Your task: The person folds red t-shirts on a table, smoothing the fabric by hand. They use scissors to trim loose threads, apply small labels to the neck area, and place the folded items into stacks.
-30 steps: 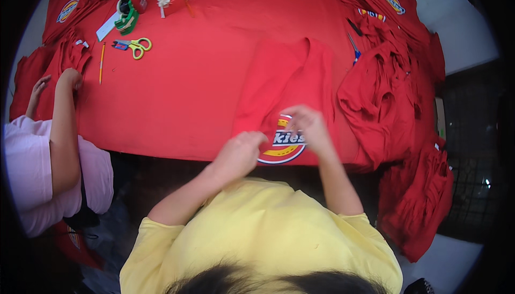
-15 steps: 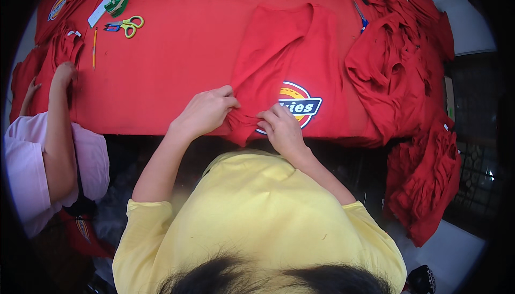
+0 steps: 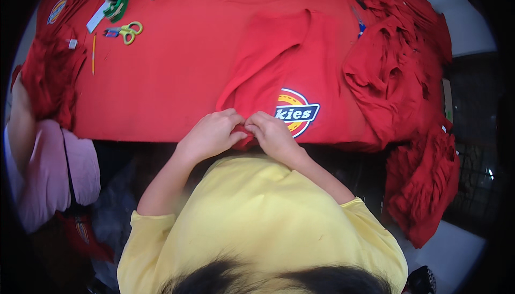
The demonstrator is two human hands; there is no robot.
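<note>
A red shirt (image 3: 284,63) with a round yellow, blue and white emblem (image 3: 296,112) lies spread on a red-covered table (image 3: 171,85). My left hand (image 3: 213,132) and my right hand (image 3: 272,133) meet at the shirt's near hem, at the table's front edge. Both pinch a bunched fold of the red fabric between fingers and thumbs. The fingertips of the two hands touch each other.
Yellow-handled scissors (image 3: 126,30), a pencil (image 3: 93,54) and a green tape roll (image 3: 116,5) lie at the far left. Crumpled red shirts (image 3: 389,87) pile at the right and hang over the edge (image 3: 424,186). Another person's arm in a pink sleeve (image 3: 37,160) is at the left.
My hands have come together at the shirt's near hem; half a second ago they were apart, one second ago over the emblem. The view has shifted closer to the table.
</note>
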